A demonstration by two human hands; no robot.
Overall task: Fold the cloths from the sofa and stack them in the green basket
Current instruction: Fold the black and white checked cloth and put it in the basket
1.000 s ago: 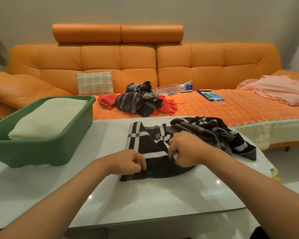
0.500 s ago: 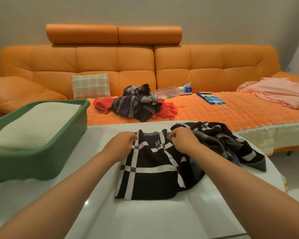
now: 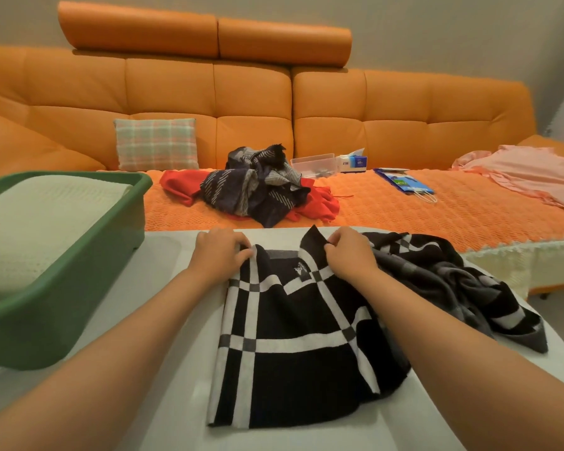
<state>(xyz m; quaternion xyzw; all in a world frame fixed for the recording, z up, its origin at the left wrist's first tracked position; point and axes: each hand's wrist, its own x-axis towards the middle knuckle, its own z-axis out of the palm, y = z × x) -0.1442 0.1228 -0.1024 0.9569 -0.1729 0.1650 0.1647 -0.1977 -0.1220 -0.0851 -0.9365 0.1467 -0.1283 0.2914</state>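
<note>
A black cloth with white and grey stripes (image 3: 293, 349) lies on the white table (image 3: 163, 281), its right part bunched up. My left hand (image 3: 220, 252) pinches its far left corner. My right hand (image 3: 350, 255) pinches its far edge, lifted into a peak. The green basket (image 3: 62, 288) stands at the left with a folded cream cloth (image 3: 36, 229) inside. On the orange sofa (image 3: 404, 125) a dark patterned cloth (image 3: 254, 185) lies crumpled over a red cloth (image 3: 179, 185).
A plaid cushion (image 3: 157, 144) leans on the sofa back. A clear plastic box (image 3: 313, 164), a tissue box (image 3: 352, 161) and a blue paper bag (image 3: 404, 182) lie on the seat. A pink cloth (image 3: 528, 174) is spread at the far right.
Both hands have moved from the cloth's near part to its far edge, carrying a layer away from me and laying the black cloth out longer on the table.
</note>
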